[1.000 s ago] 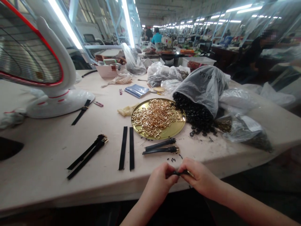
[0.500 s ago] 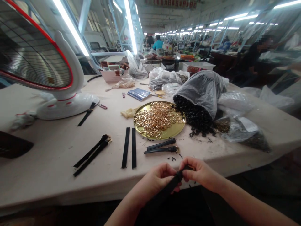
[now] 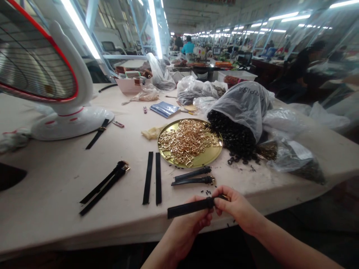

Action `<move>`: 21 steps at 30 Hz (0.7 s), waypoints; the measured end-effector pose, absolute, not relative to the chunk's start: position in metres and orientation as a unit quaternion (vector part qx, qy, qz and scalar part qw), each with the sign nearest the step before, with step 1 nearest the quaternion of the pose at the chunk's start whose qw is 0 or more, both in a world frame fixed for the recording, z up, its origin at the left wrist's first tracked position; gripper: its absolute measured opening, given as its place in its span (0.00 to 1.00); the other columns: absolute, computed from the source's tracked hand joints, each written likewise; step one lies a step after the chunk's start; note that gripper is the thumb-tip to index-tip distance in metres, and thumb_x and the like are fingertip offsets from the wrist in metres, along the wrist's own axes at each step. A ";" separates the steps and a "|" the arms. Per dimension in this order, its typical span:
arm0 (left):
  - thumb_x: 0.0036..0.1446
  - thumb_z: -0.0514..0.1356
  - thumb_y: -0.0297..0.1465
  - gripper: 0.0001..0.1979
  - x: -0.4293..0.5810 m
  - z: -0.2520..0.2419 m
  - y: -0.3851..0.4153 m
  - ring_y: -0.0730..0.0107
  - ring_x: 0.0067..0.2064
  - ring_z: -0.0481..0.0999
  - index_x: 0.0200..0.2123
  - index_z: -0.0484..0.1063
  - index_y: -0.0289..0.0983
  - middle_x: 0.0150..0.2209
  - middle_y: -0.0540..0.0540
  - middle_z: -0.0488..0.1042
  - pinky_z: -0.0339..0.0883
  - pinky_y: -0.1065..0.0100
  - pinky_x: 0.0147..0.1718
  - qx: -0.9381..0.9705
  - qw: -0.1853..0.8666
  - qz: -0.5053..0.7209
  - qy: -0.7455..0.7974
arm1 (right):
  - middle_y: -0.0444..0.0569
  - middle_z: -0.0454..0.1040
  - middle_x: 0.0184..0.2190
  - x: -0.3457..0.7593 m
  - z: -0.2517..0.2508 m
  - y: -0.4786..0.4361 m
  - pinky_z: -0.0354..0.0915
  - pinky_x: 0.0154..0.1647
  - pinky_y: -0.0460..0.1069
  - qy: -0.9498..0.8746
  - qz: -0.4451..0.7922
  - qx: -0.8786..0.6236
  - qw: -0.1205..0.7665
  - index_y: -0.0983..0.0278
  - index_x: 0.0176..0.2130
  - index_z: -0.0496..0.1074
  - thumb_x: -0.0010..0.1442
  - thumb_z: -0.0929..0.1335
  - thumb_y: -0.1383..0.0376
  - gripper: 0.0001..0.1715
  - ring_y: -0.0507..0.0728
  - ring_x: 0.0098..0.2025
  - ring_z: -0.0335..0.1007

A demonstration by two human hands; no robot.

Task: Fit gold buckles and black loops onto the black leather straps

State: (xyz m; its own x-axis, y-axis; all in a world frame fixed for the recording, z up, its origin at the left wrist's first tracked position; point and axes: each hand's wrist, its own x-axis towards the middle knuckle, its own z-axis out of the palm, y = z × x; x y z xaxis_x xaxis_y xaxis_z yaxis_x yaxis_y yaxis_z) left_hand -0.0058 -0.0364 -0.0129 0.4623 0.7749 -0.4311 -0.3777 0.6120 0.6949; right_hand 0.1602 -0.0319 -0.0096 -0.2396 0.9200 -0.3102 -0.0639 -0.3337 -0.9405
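Observation:
A short black strap (image 3: 190, 208) with a gold-coloured buckle lies almost level above the table's front edge. My right hand (image 3: 228, 201) pinches it near the buckle end, thumb on top, and its fingers cover most of the buckle. Beneath the strap, my left hand (image 3: 193, 220) is closed with curled fingers against it; the strap hides its thumb. Just beyond my hands lie two buckled black straps (image 3: 193, 176). Left of them are two plain black strips (image 3: 153, 179). A round gold tray (image 3: 207, 158) holds a heap of gold-coloured buckles (image 3: 187, 140).
Black loops (image 3: 232, 129) spill from a plastic bag (image 3: 244, 101) right of the tray. More buckled straps (image 3: 106, 186) lie to the left, near a white fan (image 3: 70, 121). A blue packet (image 3: 164, 109) lies behind the tray. People sit farther back.
The strap has swung from pointing down toward me to lying nearly level, its free end now to the left. My left hand has turned and sits underneath it.

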 end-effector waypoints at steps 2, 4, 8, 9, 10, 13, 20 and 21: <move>0.49 0.61 0.27 0.08 -0.006 -0.013 -0.036 0.79 0.31 0.69 0.34 0.67 0.34 0.32 0.49 0.70 0.61 0.74 0.33 0.217 0.835 0.353 0.362 | 0.40 0.67 0.20 0.157 -0.009 -0.029 0.58 0.28 0.45 -0.442 0.646 -0.494 0.378 0.65 0.33 0.65 0.52 0.68 0.62 0.10 0.49 0.24 0.62; 0.48 0.62 0.27 0.08 -0.003 -0.018 -0.035 0.79 0.31 0.68 0.33 0.67 0.33 0.32 0.49 0.70 0.61 0.74 0.33 0.220 0.831 0.361 0.362 | 0.39 0.67 0.19 0.154 -0.011 -0.027 0.58 0.28 0.45 -0.441 0.633 -0.511 0.380 0.65 0.33 0.65 0.51 0.68 0.61 0.11 0.49 0.24 0.62; 0.46 0.63 0.33 0.10 0.000 -0.027 -0.028 0.75 0.27 0.69 0.28 0.67 0.34 0.25 0.50 0.71 0.62 0.71 0.29 0.324 0.761 0.356 0.436 | 0.39 0.66 0.18 0.155 -0.020 -0.028 0.58 0.28 0.45 -0.414 0.641 -0.530 0.370 0.64 0.32 0.65 0.51 0.68 0.61 0.10 0.49 0.23 0.62; 0.45 0.64 0.34 0.11 -0.002 -0.028 -0.025 0.73 0.27 0.70 0.29 0.67 0.34 0.25 0.49 0.72 0.63 0.70 0.29 0.352 0.750 0.338 0.447 | 0.39 0.67 0.18 0.156 -0.023 -0.028 0.58 0.28 0.45 -0.403 0.656 -0.523 0.365 0.65 0.32 0.66 0.51 0.68 0.62 0.09 0.49 0.23 0.62; 0.43 0.64 0.34 0.12 -0.007 -0.027 -0.021 0.70 0.29 0.72 0.30 0.68 0.34 0.27 0.48 0.73 0.64 0.69 0.30 0.375 0.743 0.323 0.451 | 0.40 0.67 0.19 0.158 -0.025 -0.028 0.58 0.28 0.45 -0.391 0.671 -0.515 0.362 0.65 0.33 0.66 0.51 0.68 0.63 0.09 0.48 0.22 0.62; 0.48 0.60 0.38 0.16 -0.031 -0.017 -0.009 0.61 0.42 0.72 0.40 0.69 0.37 0.41 0.43 0.74 0.65 0.65 0.37 0.402 0.722 0.334 0.453 | 0.40 0.68 0.21 0.163 -0.028 -0.026 0.59 0.27 0.44 -0.366 0.685 -0.509 0.370 0.65 0.33 0.66 0.49 0.68 0.64 0.10 0.48 0.22 0.62; 0.46 0.61 0.41 0.18 -0.043 0.008 -0.011 0.55 0.47 0.69 0.41 0.70 0.41 0.43 0.45 0.73 0.58 0.55 0.48 0.753 0.398 0.223 0.474 | 0.38 0.66 0.17 0.162 -0.017 -0.028 0.59 0.27 0.45 -0.438 0.628 -0.541 0.348 0.65 0.32 0.66 0.50 0.68 0.62 0.09 0.48 0.21 0.62; 0.44 0.64 0.38 0.18 -0.037 0.007 -0.014 0.55 0.44 0.70 0.40 0.71 0.41 0.40 0.45 0.75 0.58 0.55 0.46 0.796 0.333 0.189 0.470 | 0.38 0.66 0.17 0.161 -0.015 -0.030 0.59 0.27 0.45 -0.441 0.626 -0.543 0.344 0.65 0.32 0.66 0.50 0.67 0.62 0.09 0.49 0.21 0.62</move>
